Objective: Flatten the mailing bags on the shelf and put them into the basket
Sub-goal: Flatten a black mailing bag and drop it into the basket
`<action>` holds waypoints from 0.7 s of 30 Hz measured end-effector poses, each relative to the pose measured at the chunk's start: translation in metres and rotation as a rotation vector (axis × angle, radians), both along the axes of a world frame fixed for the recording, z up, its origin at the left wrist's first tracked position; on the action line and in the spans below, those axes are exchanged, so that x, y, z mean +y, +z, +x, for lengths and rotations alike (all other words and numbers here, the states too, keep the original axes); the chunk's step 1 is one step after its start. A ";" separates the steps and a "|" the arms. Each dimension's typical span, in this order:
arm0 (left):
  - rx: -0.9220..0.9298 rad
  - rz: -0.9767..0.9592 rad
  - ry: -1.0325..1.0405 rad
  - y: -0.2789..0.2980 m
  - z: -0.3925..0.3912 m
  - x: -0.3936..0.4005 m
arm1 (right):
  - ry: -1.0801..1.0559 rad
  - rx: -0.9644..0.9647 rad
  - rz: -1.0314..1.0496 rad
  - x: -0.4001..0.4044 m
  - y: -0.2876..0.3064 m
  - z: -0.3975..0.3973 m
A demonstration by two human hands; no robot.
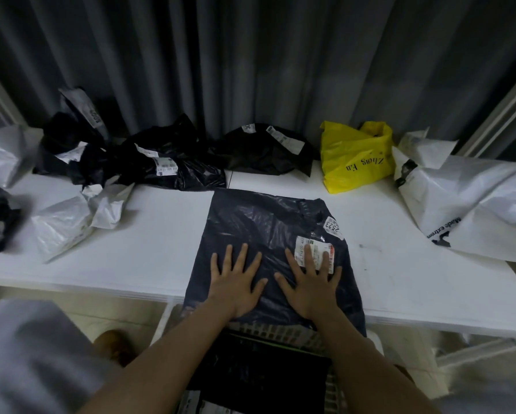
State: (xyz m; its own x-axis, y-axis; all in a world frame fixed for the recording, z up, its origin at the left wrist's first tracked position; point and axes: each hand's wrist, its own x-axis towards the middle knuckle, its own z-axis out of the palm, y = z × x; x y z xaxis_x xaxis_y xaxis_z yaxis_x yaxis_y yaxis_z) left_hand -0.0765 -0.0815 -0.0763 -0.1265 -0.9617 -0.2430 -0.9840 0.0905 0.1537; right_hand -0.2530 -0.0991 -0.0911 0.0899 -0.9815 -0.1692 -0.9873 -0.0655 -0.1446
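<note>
While grey pleated curtains (250, 55) hang across the whole back, the white shelf (149, 234) runs beneath them and carries everything else. On its right end lies a large crumpled white mailing bag (472, 204), its print reading "Made extrem" before it is cut off. At the middle front, a dark mailing bag (265, 228) is spread nearly flat, its near edge drooping over the shelf lip toward the white basket (280, 331) below, where another dark bag (259, 372) lies. Along the back sit three crumpled black bags: the left one (68, 144), the centre one (173, 165) and the right one (262, 153), each with white labels too small to read. A yellow bag (355, 156) stands beside them, printed "Zhong En" upside down. A smaller white bag (74, 219) lies crumpled at front left.

Both hands press flat on the dark mailing bag, fingers spread wide: the left hand (236, 285) on bare plastic, the right hand (313, 282) with fingertips over a white shipping label (303, 246). A small sticker (333, 227) above it reads "2523".
</note>
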 end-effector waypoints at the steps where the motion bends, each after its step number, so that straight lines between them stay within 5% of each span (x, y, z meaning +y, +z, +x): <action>1: 0.014 0.014 -0.005 0.000 -0.002 0.004 | -0.009 -0.011 -0.025 0.002 0.002 0.001; 6: 0.023 0.040 0.020 -0.005 0.006 0.010 | 0.195 0.013 -0.170 0.029 0.000 0.013; 21: 0.028 0.007 0.020 -0.018 0.006 0.011 | 0.150 -0.076 -0.102 0.041 -0.002 0.003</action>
State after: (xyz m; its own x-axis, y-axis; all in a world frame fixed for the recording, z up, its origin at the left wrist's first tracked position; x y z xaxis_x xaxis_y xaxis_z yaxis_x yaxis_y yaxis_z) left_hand -0.0703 -0.0706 -0.0940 -0.1140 -0.9624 -0.2465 -0.9809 0.0697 0.1816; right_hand -0.2501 -0.0586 -0.0933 0.2455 -0.9677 -0.0568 -0.9517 -0.2295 -0.2039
